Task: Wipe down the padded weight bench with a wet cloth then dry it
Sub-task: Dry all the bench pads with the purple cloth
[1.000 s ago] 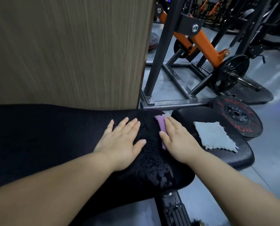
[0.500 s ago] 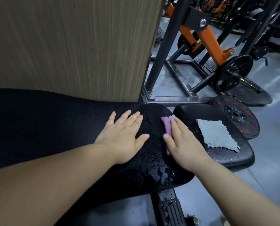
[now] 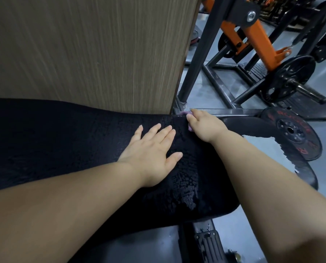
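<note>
Head view: the black padded bench (image 3: 67, 141) runs from the left edge to the lower middle, its surface beaded with water, thickest near the right end. The left hand (image 3: 152, 150) lies flat on the pad near that end, palm down, fingers spread and pinching nothing. The right hand (image 3: 203, 126) presses on the far right corner of the pad with a purple cloth (image 3: 189, 128) under it; only small bits of cloth show, at the fingertips and beside the thumb. The fingers are curled down over the cloth, but whether they pinch it or only press it cannot be told.

Right of the pad, just across a narrow gap, sits the black seat pad (image 3: 308, 177). A pale grey cloth (image 3: 283, 149) lies on it, largely hidden by the right forearm.

On the floor beyond the seat pad lies a black weight plate (image 3: 295, 133) with red lettering along its rim; the letters "ROGUE" can be made out at the top, and those lower down are upside down and not fully readable. Another black plate (image 3: 289, 78) hangs on the sleeve of an orange-and-black machine (image 3: 257, 35) at the upper right, and its small markings are too faint to read.

A wood-grain panel (image 3: 86, 50) stands directly behind the bench and fills the upper left. A black steel post (image 3: 198, 56) rises just right of the panel, close to the right hand.
</note>
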`<state>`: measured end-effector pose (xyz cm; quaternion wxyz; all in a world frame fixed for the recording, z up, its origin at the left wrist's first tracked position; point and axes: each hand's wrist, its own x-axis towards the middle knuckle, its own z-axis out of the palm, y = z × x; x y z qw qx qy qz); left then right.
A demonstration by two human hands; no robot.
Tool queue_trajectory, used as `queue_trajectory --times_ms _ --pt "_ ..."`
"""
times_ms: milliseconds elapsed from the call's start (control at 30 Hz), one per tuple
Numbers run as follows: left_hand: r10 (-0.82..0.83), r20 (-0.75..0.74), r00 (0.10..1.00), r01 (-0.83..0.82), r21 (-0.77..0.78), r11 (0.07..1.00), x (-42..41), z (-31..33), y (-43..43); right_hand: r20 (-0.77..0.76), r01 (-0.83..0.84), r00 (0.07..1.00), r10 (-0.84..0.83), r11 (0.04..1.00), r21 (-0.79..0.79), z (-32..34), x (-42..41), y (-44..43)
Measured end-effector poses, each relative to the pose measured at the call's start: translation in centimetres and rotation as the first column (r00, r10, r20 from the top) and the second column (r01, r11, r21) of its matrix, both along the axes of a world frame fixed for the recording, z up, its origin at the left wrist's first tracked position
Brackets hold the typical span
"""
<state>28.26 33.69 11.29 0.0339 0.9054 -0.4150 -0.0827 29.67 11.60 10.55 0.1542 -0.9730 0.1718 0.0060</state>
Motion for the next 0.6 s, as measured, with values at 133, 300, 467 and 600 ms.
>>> queue_trajectory --times_ms 133,300,467,600 --pt "0.004 -0.012 1.0 -0.004 0.001 1.0 0.0 0.2 0.0 -0.014 -0.048 0.999 0.047 0.996 -0.077 -0.1 -4.6 0.5" --pt "-0.009 -0.028 1.0 0.009 -0.012 1.0 -0.1 0.3 0.3 0.036 -0.029 0.999 0.031 0.998 -0.059 0.0 -14.3 3.9" --pt "-0.014 -0.034 0.999 0.013 -0.033 0.999 0.1 0.3 0.3 0.047 0.006 0.999 -0.007 0.999 0.031 -0.8 -20.0 6.0" --pt "-0.017 -0.032 0.999 0.016 -0.041 0.999 0.1 0.1 0.4 0.055 0.034 0.998 -0.033 0.999 -0.018 -0.5 -18.8 6.2"
